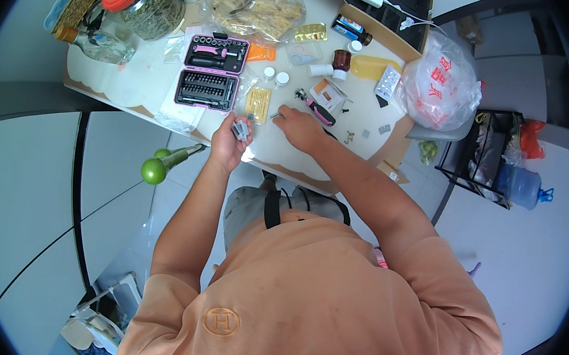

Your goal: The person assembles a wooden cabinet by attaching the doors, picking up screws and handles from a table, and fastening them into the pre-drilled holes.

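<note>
My left hand [226, 147] is closed around a small grey part [240, 130], held just over the table's near edge. To the right, my right hand [300, 129] pinches a slim, short metal piece [274, 116] between thumb and fingers; its exact kind is too small to make out. Beyond my right hand lies a pink-and-black handled tool [321, 112]. An opened bit-and-socket case [206, 89] in pink and black rests past my left hand. Between the hands, a little farther off, is a yellow printed card [258, 104].
Small grey pieces [384, 129] and brass-coloured bits [351, 137] lie right of my right hand. Small bottles [340, 60], a large glass jar [152, 16] and a bag of dried food [253, 8] stand farther back. A white plastic bag [440, 86] hangs at the right edge.
</note>
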The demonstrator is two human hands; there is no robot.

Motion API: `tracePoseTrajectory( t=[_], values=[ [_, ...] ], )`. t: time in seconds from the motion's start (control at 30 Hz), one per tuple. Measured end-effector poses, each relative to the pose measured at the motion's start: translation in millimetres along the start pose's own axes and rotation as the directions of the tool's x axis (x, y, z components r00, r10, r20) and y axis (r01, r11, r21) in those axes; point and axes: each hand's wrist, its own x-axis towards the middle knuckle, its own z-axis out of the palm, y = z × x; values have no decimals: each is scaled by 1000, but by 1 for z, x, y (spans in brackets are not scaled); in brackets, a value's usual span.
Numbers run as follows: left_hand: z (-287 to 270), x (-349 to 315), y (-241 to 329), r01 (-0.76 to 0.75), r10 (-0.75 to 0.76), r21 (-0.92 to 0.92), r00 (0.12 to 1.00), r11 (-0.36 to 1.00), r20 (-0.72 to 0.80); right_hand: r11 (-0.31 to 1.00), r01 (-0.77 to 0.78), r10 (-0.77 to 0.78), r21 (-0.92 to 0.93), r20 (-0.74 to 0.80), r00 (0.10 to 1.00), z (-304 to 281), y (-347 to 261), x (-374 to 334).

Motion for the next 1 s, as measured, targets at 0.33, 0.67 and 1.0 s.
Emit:
tracePoseTrajectory(
  t=[0.33,0.67,1.0],
  values=[
    [-2,6,-5,42,-44,34,998,999,43,979,-176,182,102,-51,982,14,11,-20],
    [26,6,-21,61,-58,135,998,989,-27,916,-313,339,251,-65,939,18,16,-18],
    [41,13,-29,76,-50,-140,982,987,180,525,-346,510,778,38,859,-44,-11,-19]
  ],
)
